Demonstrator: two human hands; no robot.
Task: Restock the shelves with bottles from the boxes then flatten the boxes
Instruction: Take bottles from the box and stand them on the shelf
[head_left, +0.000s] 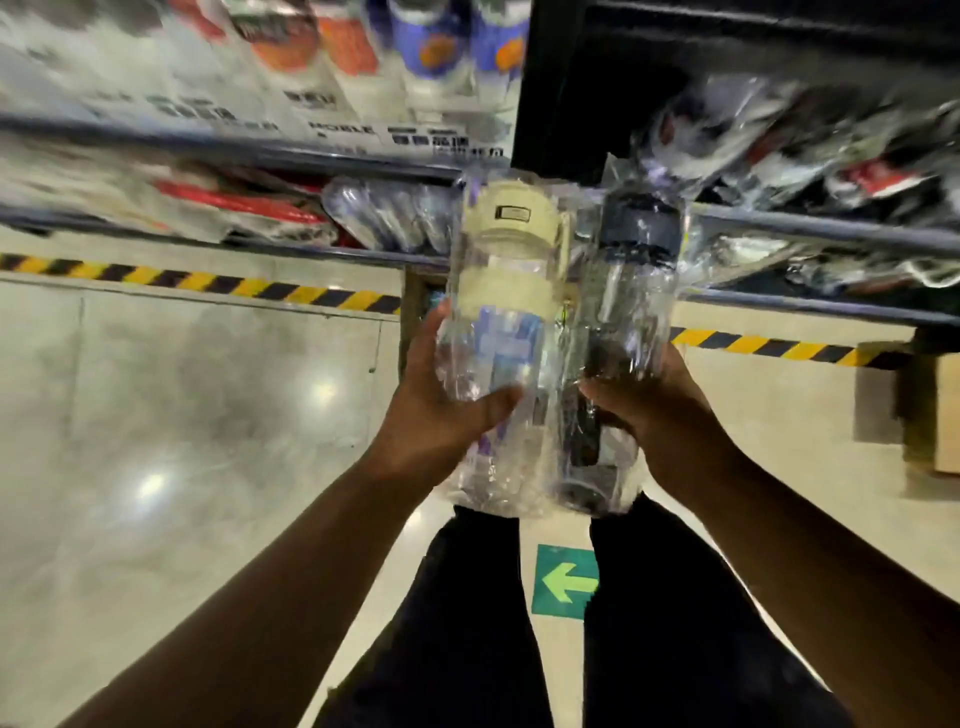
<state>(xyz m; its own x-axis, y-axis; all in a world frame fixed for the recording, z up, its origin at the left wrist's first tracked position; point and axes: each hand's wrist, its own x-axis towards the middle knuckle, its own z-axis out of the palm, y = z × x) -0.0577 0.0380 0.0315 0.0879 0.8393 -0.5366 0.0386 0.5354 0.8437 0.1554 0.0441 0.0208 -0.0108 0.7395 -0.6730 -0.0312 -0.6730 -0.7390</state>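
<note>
Clasping cream-capped bottle (501, 332) in left grip (436, 410), dark-capped bottle (631, 291) in right grip (660, 410), shelf edge (810, 231) just beyond.

Site: retail shop or stockroom aisle. Evidence: metal shelves (311, 155) stacked with plastic-wrapped goods (779, 135); printed labels (431, 141) along the shelf edge; polished floor (182, 415) marked with yellow-black hazard tape (234, 285) and a green arrow sign (563, 581); cardboard box (948, 415) at right.

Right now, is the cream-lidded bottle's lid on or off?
On: the cream lid caps the bottle held in the left hand.
</note>
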